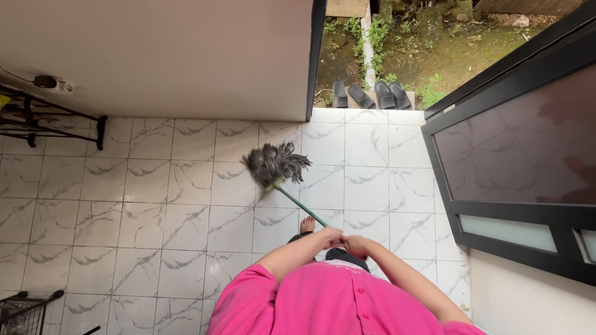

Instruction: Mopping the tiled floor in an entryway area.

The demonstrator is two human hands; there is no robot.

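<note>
Both my left hand (pixel 329 236) and right hand (pixel 357 243) are wrapped tight, one just behind the other, around the green mop handle (pixel 302 208), angling its grey string head (pixel 275 164) down onto the white marbled floor tiles (pixel 155 205) ahead of my bare foot (pixel 307 224) for leverage.

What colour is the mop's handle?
Green; the mop handle shows best in the head view.
</note>
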